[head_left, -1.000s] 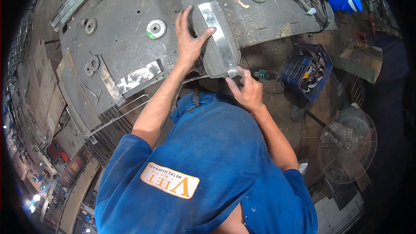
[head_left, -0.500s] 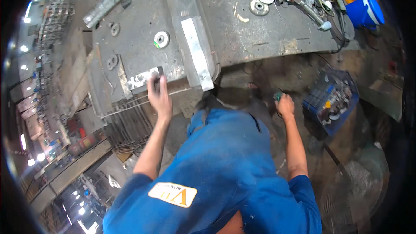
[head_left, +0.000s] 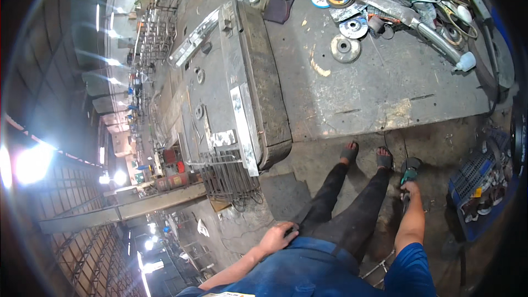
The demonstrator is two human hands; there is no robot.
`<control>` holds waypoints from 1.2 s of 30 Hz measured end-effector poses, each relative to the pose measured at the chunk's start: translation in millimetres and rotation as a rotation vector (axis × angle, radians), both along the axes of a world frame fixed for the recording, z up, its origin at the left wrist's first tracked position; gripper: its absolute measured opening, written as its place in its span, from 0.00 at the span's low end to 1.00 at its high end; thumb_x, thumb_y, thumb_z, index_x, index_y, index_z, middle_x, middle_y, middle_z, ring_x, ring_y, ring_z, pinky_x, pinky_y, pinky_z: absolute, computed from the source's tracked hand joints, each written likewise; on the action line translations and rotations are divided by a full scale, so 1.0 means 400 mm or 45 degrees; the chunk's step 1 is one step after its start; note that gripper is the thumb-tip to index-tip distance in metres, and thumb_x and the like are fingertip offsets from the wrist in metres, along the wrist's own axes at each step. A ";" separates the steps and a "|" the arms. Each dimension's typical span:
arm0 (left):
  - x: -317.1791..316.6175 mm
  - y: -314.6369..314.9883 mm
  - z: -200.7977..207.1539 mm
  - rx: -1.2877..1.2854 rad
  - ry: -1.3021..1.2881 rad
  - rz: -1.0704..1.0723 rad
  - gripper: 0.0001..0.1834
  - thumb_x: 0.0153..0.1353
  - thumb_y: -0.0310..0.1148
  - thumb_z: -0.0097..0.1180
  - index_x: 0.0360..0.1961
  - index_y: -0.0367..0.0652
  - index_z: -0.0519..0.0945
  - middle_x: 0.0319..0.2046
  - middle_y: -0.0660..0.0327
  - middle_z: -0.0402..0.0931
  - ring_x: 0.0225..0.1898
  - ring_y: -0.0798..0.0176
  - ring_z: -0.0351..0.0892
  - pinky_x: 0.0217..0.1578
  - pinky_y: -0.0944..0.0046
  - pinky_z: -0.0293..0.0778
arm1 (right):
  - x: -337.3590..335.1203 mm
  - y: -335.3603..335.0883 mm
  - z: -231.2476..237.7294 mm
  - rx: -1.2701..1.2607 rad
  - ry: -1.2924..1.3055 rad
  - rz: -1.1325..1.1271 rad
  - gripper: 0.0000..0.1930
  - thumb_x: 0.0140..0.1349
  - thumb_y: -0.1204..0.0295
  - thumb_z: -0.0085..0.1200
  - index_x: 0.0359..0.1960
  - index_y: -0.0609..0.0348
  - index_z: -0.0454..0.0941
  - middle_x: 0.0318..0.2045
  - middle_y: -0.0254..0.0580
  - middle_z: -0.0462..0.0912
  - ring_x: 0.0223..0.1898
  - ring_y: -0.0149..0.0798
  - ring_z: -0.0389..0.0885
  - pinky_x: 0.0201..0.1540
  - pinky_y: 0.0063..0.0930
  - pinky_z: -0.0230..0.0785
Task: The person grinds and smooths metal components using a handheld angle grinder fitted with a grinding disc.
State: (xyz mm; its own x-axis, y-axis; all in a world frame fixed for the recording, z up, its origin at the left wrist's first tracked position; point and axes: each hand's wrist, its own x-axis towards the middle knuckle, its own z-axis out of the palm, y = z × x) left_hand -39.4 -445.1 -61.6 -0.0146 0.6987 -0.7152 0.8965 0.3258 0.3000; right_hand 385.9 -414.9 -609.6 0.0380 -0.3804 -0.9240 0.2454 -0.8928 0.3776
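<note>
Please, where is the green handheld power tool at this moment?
In the head view, the green handheld power tool is right of centre, in the person's right grip, between the grey right sandal and the blue plastic crate.

From my station I record the desk across the upper centre of the frame. Left of its middle stands a long beam; a flat strip lies lengthwise on it. Right of the beam lies a lone disc, with further discs above it. A heap of tools occupies the desk's upper right. I find a bundle of rods left of the strip's lower end. At lower centre, the left grip sits beside the waist. At lower right, the right grip holds a power tool, between the legs and a crate of scraps.
</note>
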 end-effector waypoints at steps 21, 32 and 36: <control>0.710 0.305 -0.288 -1.296 -1.247 1.315 0.12 0.58 0.38 0.67 0.32 0.48 0.74 0.18 0.65 0.69 0.19 0.61 0.70 0.27 0.57 0.73 | -0.152 -0.271 1.338 1.149 -0.392 -0.470 0.13 0.44 0.73 0.60 0.34 0.62 0.80 0.24 0.52 0.82 0.30 0.56 0.84 0.35 0.48 0.77; 0.343 0.433 0.251 -0.362 -2.250 0.692 0.12 0.56 0.35 0.66 0.30 0.39 0.77 0.23 0.59 0.76 0.31 0.62 0.79 0.40 0.60 0.73 | -0.187 -0.033 1.551 1.653 -0.150 0.745 0.16 0.45 0.73 0.58 0.39 0.59 0.82 0.28 0.57 0.83 0.34 0.59 0.84 0.40 0.48 0.76; 0.056 0.418 0.291 0.170 -2.635 1.105 0.09 0.58 0.34 0.59 0.29 0.44 0.72 0.14 0.66 0.65 0.21 0.62 0.71 0.36 0.54 0.74 | -0.329 0.068 1.622 1.769 0.004 1.049 0.17 0.45 0.73 0.58 0.41 0.57 0.82 0.30 0.58 0.84 0.35 0.60 0.83 0.42 0.48 0.76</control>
